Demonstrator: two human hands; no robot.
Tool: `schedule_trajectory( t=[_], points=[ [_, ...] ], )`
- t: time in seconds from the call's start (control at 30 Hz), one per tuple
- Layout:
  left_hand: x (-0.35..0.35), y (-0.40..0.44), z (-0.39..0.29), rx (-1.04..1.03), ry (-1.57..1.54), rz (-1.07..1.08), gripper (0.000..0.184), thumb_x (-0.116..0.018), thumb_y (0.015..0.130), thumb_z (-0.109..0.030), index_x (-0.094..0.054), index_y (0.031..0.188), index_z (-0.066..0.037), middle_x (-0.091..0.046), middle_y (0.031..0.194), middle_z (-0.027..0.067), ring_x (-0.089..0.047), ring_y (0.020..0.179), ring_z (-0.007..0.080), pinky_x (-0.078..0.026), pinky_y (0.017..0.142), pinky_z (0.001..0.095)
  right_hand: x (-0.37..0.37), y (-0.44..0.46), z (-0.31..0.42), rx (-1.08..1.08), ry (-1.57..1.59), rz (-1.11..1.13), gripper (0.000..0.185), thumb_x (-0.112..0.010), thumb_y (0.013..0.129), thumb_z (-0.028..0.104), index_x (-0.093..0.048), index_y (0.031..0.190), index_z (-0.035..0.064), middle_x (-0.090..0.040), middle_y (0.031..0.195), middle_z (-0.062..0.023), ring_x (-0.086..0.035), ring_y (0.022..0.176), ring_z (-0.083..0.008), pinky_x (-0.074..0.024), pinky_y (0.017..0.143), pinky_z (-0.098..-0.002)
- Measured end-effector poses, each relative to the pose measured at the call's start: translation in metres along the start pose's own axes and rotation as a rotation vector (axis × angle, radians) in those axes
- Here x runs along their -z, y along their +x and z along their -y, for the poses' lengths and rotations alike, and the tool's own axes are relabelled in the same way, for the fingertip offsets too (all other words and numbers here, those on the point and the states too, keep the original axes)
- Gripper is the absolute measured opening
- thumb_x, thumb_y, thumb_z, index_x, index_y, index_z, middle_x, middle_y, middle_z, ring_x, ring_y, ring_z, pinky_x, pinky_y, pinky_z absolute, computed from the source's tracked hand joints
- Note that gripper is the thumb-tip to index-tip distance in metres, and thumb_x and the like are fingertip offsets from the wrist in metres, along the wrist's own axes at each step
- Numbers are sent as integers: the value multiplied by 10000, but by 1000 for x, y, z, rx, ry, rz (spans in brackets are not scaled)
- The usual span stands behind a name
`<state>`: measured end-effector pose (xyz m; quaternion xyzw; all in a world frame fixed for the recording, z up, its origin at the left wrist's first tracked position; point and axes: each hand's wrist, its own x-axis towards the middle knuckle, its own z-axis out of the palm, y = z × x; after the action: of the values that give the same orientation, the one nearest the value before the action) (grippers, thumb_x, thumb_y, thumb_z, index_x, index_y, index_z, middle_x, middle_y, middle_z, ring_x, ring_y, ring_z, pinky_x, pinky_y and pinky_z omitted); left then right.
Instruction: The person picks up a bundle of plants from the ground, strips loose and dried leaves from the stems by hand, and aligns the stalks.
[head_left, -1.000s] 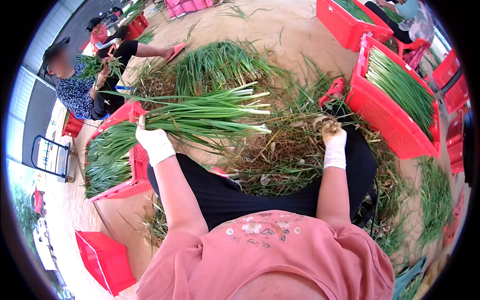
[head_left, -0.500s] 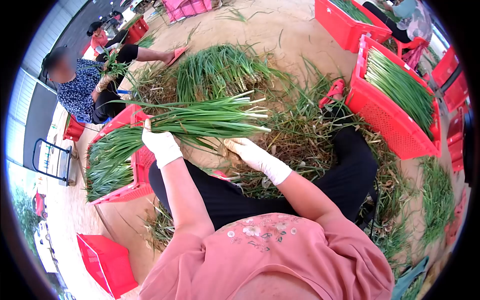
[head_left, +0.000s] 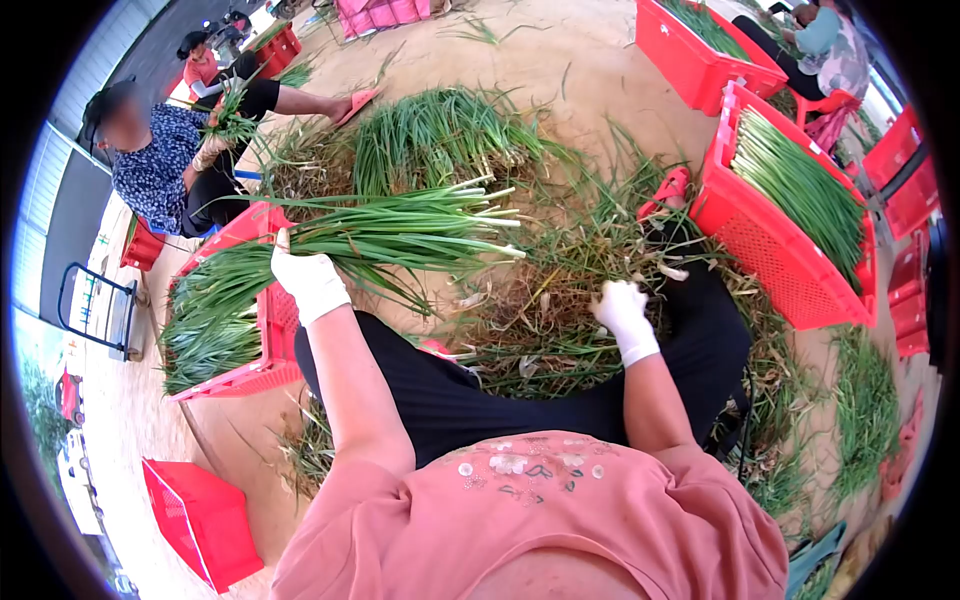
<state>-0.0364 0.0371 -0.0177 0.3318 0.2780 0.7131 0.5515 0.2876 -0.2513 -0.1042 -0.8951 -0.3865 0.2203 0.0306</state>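
My left hand (head_left: 307, 285), in a white glove, is closed around a bunch of spring onions (head_left: 400, 235), their white ends pointing right and the green leaves trailing left. Over the heap of trimmed leaves and dry skins (head_left: 540, 300) between my legs is my gloved right hand (head_left: 622, 312). Its fingers are curled in, and whatever they hold is hidden. Left of my left hand, a red crate (head_left: 283, 325) holds more spring onions (head_left: 215, 345), and the tips of the bunch reach over it.
A pile of untrimmed spring onions (head_left: 440, 140) lies ahead. On the right stands a red crate (head_left: 770, 265) filled with neat stalks (head_left: 800, 190). A co-worker (head_left: 165, 150) sits at the front left, handling greens. An upturned-looking red crate (head_left: 205, 525) and a hand cart (head_left: 105, 315) are at left.
My right hand has moved right, away from the bunch, down to the heap by my right leg, and its fingers have curled. My left hand still holds the bunch, shifted slightly left.
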Motion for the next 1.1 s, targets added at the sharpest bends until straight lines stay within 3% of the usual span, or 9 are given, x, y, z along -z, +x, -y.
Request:
schedule_trajectory(
  t=[0.13,0.23,0.4,0.53,0.7,0.77,0.83,0.93,1.1],
  points=[
    [-7,-13,8,-399,706,-8,252,-424,814,75,-509,1047,28,-583,924,128,-586,778,186,-516,696,290,-17,-7,70,110,1474,683,604,-644,762,371,-426,1182,-5,-579,976,-96,-546,736,-157,-464,601,-244],
    [-8,-6,11,24,1,48,235,-431,804,84,-514,1018,34,-590,891,133,-591,740,181,-519,678,291,-52,20,106,231,1868,652,402,-588,809,347,-522,1035,21,-585,859,-42,-504,623,-144,-446,592,-246],
    [-5,-7,10,-85,176,60,237,-415,819,69,-511,1031,29,-588,901,142,-592,741,189,-523,673,294,-84,27,63,347,510,-132,323,-478,829,308,-598,968,42,-607,882,-184,-567,858,-353,-447,750,-418],
    [-22,-21,0,-318,545,-11,208,-434,845,7,-516,1036,23,-586,913,132,-589,751,199,-522,682,300,-126,75,-58,-447,1059,-71,433,-576,772,350,-516,1056,28,-560,959,-177,-546,916,-302,-426,763,-386],
    [-67,-45,-20,13,77,50,194,-443,866,-98,-536,991,16,-584,936,124,-586,780,193,-511,692,319,17,21,33,61,377,-132,1113,-730,572,453,-61,1377,73,-60,1417,-212,-45,1313,-354,-79,1062,-445],
    [-60,-42,2,-572,983,177,159,-525,798,-52,-559,943,6,-591,892,86,-582,784,180,-499,720,322,31,17,75,382,399,-117,1205,-744,543,477,25,1377,70,6,1425,-205,14,1322,-341,-48,1071,-397],
    [-129,-86,-19,235,48,86,129,-577,761,-45,-591,887,-18,-596,862,82,-582,780,183,-500,695,313,55,7,112,557,513,19,1281,-776,502,463,69,1366,36,22,1421,-220,45,1322,-333,-54,1072,-369],
    [-156,-107,14,235,173,176,95,-615,718,-19,-591,808,-38,-583,773,50,-561,704,157,-472,611,300,61,15,146,811,634,87,1325,-826,483,337,122,1343,-7,-21,1404,-263,-29,1326,-277,-94,1067,-332],
    [-203,-128,39,374,199,408,166,-633,694,12,-584,848,-25,-589,754,39,-553,646,144,-453,578,286,59,26,138,742,1530,438,630,-775,548,87,-503,1113,20,-595,982,-57,-557,906,-150,-439,832,-302]
  ],
)
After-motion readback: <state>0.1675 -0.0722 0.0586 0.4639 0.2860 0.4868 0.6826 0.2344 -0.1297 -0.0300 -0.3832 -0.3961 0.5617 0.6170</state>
